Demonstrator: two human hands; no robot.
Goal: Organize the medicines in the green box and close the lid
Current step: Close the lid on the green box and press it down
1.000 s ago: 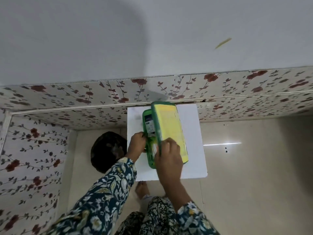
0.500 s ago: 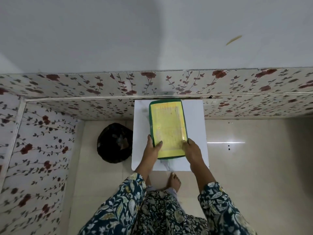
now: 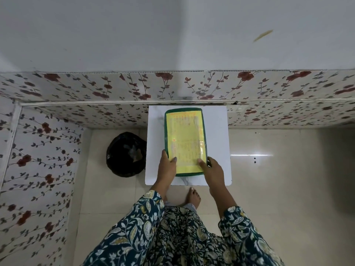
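Observation:
The green box (image 3: 185, 110) lies flat on a small white table (image 3: 217, 131), its lid down. A yellow printed label (image 3: 184, 139) covers the top of the lid. My left hand (image 3: 167, 166) holds the box's near left corner, thumb pressed on the lid. My right hand (image 3: 213, 169) holds the near right corner, thumb on the lid too. The medicines are hidden inside the box.
A bin lined with a black bag (image 3: 125, 154) stands on the tiled floor left of the table. Flower-patterned wall panels (image 3: 76, 89) run behind and to the left. My bare foot (image 3: 193, 196) shows under the table's near edge.
The lid stood raised on edge a second ago and now lies shut on the box. My hands have moved from the lid's side to the box's two near corners.

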